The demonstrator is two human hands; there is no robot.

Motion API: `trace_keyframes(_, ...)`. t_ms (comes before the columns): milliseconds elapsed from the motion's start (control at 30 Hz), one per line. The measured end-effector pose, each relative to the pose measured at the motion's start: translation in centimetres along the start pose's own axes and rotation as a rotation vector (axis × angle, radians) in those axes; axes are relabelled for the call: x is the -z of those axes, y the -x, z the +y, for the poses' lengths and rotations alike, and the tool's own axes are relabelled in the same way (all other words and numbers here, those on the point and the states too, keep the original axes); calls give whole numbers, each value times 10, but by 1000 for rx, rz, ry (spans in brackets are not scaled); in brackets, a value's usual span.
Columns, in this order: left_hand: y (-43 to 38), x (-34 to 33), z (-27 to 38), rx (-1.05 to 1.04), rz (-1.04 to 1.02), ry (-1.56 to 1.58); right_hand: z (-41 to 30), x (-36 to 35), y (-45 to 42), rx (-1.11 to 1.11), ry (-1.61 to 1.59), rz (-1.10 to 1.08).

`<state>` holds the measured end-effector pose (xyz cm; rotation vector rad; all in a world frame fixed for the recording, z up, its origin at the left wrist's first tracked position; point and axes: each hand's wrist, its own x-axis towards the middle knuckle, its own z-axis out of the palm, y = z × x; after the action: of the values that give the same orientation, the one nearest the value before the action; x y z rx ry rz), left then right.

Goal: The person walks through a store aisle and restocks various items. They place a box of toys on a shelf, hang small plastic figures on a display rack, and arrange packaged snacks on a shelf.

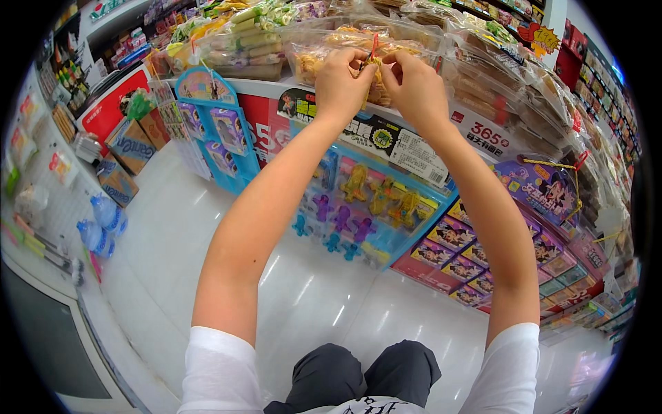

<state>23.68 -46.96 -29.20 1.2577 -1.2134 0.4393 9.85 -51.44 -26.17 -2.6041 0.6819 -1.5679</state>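
My left hand and my right hand meet at the front edge of a clear plastic bin. Between their fingertips is a bunched yellow cord, with a red tie rising above it. Both hands pinch at the cord; the exact fingertip contact is partly hidden. Below my hands hangs a blue-framed toy display, with a printed header card on top. Gold, purple and blue toy figures sit in its clear front. Packaged snacks fill the bin behind my fingers.
A blue cardboard rack of small purple boxes hangs to the left. At right hangs a purple display on a yellow cord. Bagged bread is piled above it. Cartons and water jugs stand on the white floor.
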Motion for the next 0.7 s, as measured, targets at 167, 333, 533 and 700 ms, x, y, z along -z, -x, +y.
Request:
trace_keyframes(167,-11,-1,5,122,-60,208,-1,-9,-2,33,22,23)
trace_keyframes(333,-11,1,17,246,-62,319,0,-13,-5,-7,16,47)
trace_keyframes(533,-24,-4,13,250,9,436,-14,-8,-12,-90,-84,39)
trace_keyframes(700,-26,0,25,409,26,774,-10,-8,-11,-83,-208,59)
